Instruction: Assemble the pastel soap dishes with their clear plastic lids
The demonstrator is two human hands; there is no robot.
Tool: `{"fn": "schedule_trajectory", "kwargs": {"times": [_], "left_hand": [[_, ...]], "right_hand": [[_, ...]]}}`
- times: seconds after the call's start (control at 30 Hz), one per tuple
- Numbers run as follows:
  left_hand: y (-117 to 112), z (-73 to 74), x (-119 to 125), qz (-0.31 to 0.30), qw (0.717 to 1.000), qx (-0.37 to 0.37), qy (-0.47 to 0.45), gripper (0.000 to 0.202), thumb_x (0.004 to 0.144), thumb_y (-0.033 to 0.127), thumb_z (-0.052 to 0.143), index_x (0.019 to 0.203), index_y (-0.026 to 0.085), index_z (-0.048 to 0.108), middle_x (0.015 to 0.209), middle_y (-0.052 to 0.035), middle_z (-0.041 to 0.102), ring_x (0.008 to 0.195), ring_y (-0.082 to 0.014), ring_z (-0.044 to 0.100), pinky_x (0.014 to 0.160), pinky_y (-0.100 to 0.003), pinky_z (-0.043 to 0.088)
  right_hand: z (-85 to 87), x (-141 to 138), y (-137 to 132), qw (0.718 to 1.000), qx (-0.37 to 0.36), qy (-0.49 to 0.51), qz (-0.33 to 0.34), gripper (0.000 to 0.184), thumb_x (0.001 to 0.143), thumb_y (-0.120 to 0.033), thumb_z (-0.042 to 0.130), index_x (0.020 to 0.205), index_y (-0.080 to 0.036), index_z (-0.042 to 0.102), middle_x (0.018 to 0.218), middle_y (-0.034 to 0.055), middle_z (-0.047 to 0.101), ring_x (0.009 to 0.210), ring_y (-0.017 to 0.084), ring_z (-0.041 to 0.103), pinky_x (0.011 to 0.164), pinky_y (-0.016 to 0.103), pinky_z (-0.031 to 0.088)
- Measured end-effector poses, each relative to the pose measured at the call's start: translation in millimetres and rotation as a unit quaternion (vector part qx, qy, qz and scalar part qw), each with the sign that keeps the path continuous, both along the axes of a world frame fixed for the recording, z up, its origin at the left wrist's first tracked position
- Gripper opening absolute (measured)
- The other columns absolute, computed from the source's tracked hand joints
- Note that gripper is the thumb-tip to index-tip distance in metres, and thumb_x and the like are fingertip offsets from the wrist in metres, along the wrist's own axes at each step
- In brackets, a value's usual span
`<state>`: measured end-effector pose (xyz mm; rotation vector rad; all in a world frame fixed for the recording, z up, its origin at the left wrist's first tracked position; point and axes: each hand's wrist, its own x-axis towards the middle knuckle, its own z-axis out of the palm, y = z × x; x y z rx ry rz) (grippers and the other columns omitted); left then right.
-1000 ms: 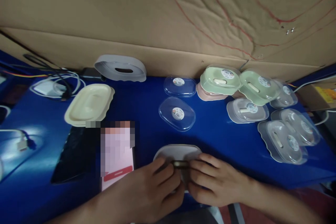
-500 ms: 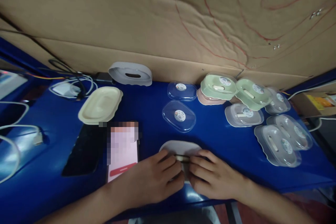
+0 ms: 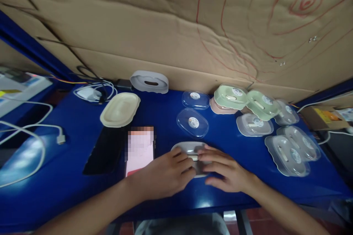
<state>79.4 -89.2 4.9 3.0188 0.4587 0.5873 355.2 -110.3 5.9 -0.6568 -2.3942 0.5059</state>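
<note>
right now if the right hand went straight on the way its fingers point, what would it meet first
The right hand points left, so probably the pale handle on the grey piece, which it may already touch; the left hand lies just beyond. Depth is unclear from this view.

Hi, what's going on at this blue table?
A person has both hands on a grey piece with a pale strip at its middle. The left hand is at the strip; the right hand, fingers spread, is at the other side. Beyond lie two clear lids, with labelled boxes to the right. A cream tray sits further left.
</note>
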Motion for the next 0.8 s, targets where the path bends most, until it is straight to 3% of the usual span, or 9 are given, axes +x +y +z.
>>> {"fn": "schedule_trajectory", "kwargs": {"times": [0.13,0.23,0.37,0.43,0.53,0.63,0.73,0.8], "left_hand": [[0.7,0.2,-1.0,-0.003,1.0,-0.008,0.007,0.015,0.098,0.033,0.07,0.093,0.021,0.063,0.092,-0.0016,0.066,0.083,-0.0206,0.058,0.09,-0.039,0.043],[0.2,1.3,-1.3,0.006,1.0,-0.017,0.001,0.016,0.097,0.035,0.07,0.094,0.02,0.065,0.094,-0.0016,0.067,0.084,-0.0205,0.059,0.092,-0.039,0.042],[-0.4,3.3,-2.3,0.013,1.0,-0.016,-0.004,0.017,0.098,0.037,0.068,0.096,0.02,0.066,0.098,-0.0025,0.067,0.086,-0.021,0.059,0.092,-0.04,0.042],[-0.1,5.2,-3.1,0.007,1.0,-0.004,0.013,0.016,0.098,0.036,0.069,0.095,0.02,0.065,0.1,-0.0032,0.068,0.087,-0.0214,0.059,0.092,-0.04,0.043],[0.8,8.6,-4.4,0.008,1.0,0.006,0.022,0.011,0.097,0.031,0.07,0.097,0.021,0.066,0.102,-0.0029,0.067,0.09,-0.0218,0.06,0.092,-0.04,0.044],[1.9,12.2,-5.9,0.032,0.999,0.031,-0.009,0.012,0.101,0.028,0.067,0.112,0.023,0.067,0.114,-0.0038,0.068,0.105,-0.0239,0.061,0.104,-0.043,0.042],[4.0,15.2,-8.4,0.05,0.994,0.086,-0.037,0.024,0.103,0.02,0.064,0.125,0.027,0.065,0.128,-0.0049,0.067,0.12,-0.0259,0.057,0.113,-0.047,0.038],[6.1,16.1,-9.7,0.053,0.992,0.104,-0.045,0.026,0.102,0.016,0.064,0.125,0.027,0.065,0.132,-0.0052,0.066,0.124,-0.0258,0.056,0.114,-0.048,0.038]], "right_hand": [[7.6,-1.6,28.2,0.994,-0.026,-0.045,-0.1,0.036,0.11,-0.018,0.05,0.143,-0.02,0.063,0.15,0.0127,0.065,0.15,0.024,0.053,0.124,0.051,0.048],[3.1,-4.2,49.7,0.987,-0.02,-0.108,-0.119,0.045,0.113,-0.023,0.044,0.157,-0.026,0.052,0.156,0.0096,0.062,0.154,0.026,0.048,0.124,0.057,0.045],[-12.3,8.3,59.4,0.972,0.019,-0.127,-0.195,0.043,0.108,-0.041,0.061,0.147,-0.024,0.061,0.145,0.0134,0.067,0.148,0.033,0.053,0.124,0.064,0.041],[-15.4,18.0,57.5,0.962,0.025,-0.114,-0.248,0.05,0.1,-0.05,0.071,0.14,-0.021,0.064,0.137,0.0172,0.067,0.143,0.037,0.056,0.118,0.065,0.047],[-9.9,24.1,51.0,0.954,0.009,-0.069,-0.292,0.047,0.099,-0.049,0.073,0.137,-0.023,0.064,0.132,0.0158,0.066,0.134,0.035,0.063,0.11,0.057,0.056],[0.2,14.9,40.1,0.966,0.007,-0.033,-0.258,0.047,0.1,-0.043,0.074,0.142,-0.027,0.06,0.136,0.0132,0.064,0.132,0.03,0.064,0.108,0.049,0.058],[4.9,-2.0,25.9,0.984,0.065,-0.054,-0.159,0.049,0.1,-0.042,0.074,0.143,-0.025,0.06,0.135,0.0127,0.065,0.133,0.029,0.062,0.115,0.052,0.052],[3.9,-12.0,17.8,0.987,0.098,-0.073,-0.106,0.045,0.1,-0.043,0.073,0.139,-0.022,0.062,0.131,0.0128,0.068,0.131,0.029,0.063,0.12,0.056,0.047]]}}
